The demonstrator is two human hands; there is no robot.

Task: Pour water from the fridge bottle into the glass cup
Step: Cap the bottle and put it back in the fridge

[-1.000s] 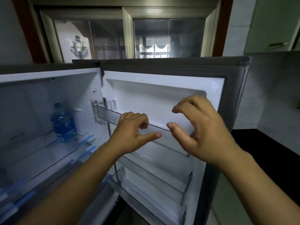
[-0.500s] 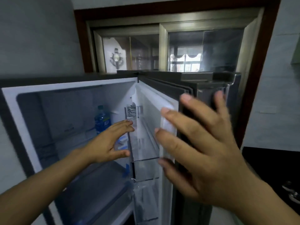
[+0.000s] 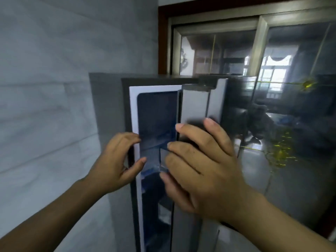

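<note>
The grey fridge [image 3: 107,124] stands ahead with its door [image 3: 194,106] swung almost shut, leaving a narrow dark gap [image 3: 156,115] into the compartment. My right hand [image 3: 203,166] lies flat against the door's edge, fingers spread, holding nothing. My left hand [image 3: 116,160] hovers at the white frame on the gap's left side, fingers apart and empty. Neither the blue water bottle nor a glass cup is in view.
A grey tiled wall [image 3: 45,88] fills the left side. Behind the fridge is a window with a brown frame [image 3: 254,42]. The door's glossy front [image 3: 291,151] reflects the room on the right.
The fridge door has swung from wide open to nearly shut under my right hand. My left hand has come out of the compartment to its frame. The blue bottle has dropped out of sight.
</note>
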